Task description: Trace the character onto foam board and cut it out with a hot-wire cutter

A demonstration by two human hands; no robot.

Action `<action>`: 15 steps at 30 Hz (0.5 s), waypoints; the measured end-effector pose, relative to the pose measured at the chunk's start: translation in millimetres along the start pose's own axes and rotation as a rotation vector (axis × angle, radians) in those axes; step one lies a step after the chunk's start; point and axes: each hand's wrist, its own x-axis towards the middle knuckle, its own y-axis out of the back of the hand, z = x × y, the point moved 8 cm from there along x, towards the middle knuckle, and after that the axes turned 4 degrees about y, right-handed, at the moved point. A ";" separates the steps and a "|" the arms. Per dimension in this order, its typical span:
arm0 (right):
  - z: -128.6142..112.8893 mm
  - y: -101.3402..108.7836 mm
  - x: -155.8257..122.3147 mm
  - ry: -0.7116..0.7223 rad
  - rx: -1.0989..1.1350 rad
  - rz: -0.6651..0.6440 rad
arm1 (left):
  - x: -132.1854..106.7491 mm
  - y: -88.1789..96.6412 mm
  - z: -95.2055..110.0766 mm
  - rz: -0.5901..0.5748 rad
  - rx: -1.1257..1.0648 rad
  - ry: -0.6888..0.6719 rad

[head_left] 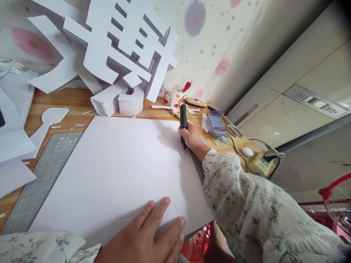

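A large white foam board [117, 171] lies flat on a grey cutting mat [46, 171] on the wooden table. My left hand [148, 233] rests flat on the board's near edge, fingers stretched out, beside a faint curved line. My right hand [193, 140] grips a black pen-shaped tool [183, 122] upright, its tip touching the board near the right edge.
White foam-board letter shapes [117, 51] stand against the flowered wall at the back. A paper cup with tools [172, 96], scissors, a white mouse [247, 151] and a power strip [260, 164] crowd the right end. White offcuts [16, 146] lie at the left. A red basket sits below the table edge.
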 end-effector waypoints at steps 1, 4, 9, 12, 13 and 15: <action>0.0 -0.1 0.7 0.000 -0.002 0.001 | -0.7 -1.2 0.7 0.007 0.003 -0.007; -0.5 -0.4 2.6 -0.001 -0.009 0.003 | -2.7 -4.4 1.5 0.021 0.020 -0.012; -0.9 -1.2 6.4 -0.001 -0.023 0.004 | -2.9 -2.8 1.3 0.014 0.039 -0.006; -0.4 -1.8 9.3 -0.001 -0.030 0.005 | -1.0 -0.2 0.7 0.016 0.058 -0.001; -0.3 -2.0 10.2 -0.003 -0.033 0.004 | -0.4 -0.5 0.4 0.013 0.061 0.003; -0.2 -2.3 12.0 -0.008 -0.039 0.002 | 0.5 -2.7 0.4 0.001 0.058 0.010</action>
